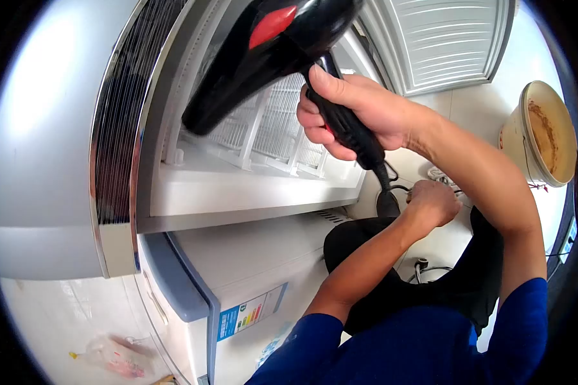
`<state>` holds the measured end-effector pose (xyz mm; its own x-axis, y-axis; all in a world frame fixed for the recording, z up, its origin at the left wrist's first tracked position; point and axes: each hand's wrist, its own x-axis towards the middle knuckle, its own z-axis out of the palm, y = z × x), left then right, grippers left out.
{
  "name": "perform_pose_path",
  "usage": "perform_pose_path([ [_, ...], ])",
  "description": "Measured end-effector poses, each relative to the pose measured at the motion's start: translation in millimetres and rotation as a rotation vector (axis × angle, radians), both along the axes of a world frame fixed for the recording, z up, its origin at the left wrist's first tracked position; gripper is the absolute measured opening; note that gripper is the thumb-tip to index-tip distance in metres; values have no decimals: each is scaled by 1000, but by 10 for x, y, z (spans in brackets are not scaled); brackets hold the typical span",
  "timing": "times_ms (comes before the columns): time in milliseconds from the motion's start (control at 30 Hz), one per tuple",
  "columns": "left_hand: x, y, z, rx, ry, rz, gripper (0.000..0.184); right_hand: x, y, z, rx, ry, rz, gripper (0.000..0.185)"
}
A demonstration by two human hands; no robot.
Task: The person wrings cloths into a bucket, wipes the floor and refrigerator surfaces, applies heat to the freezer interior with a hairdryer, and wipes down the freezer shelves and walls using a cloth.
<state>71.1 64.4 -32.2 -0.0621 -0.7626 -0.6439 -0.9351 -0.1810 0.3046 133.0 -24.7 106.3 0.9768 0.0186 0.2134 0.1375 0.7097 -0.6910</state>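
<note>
1. Think of a clock laid flat on this view, with 12 at the top. The right hand (353,109) is closed around the handle (350,131) of a black and red hair dryer (276,58), with its thumb pressed near the top of the handle.
2. The handle runs from 11 o'clock down to 5 o'clock. From the right hand, the fat body sits at about 10 to 11 o'clock. The body's long line slants down toward 8 o'clock, and the nozzle (202,115) ends up at 9 o'clock from the right hand.
3. The left hand (437,202) is at 4 to 5 o'clock from the right hand, so it is farther from the nozzle. Its fingers curl next to the black cord (401,188), but I cannot tell if they grip it.
4. Past the dryer are the white wire racks (279,122) inside the open fridge (237,192). The nozzle is in front of them, and I cannot tell how big the gap is.
5. Farther off, the ribbed door (453,38) is at 2 o'clock from the right hand, and a dirty bucket (517,141) is at 3 o'clock.
</note>
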Motion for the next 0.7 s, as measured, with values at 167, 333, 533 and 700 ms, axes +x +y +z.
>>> perform_pose_path([
  [167, 33, 129, 68, -285, 245, 44, 41, 104, 190, -104, 150, 1, -71, 61],
  [333, 81, 293, 208, -489, 247, 139, 33, 350, 310, -259, 538, -63, 240, 61],
  [533, 103, 198, -46, -378, 299, 199, 28, 511, 166, -501, 479, 17, 291, 61],
  [700, 73, 259, -169, -563, 235, 120, 28, 602, 202, -598, 404, -34, 302, 63],
])
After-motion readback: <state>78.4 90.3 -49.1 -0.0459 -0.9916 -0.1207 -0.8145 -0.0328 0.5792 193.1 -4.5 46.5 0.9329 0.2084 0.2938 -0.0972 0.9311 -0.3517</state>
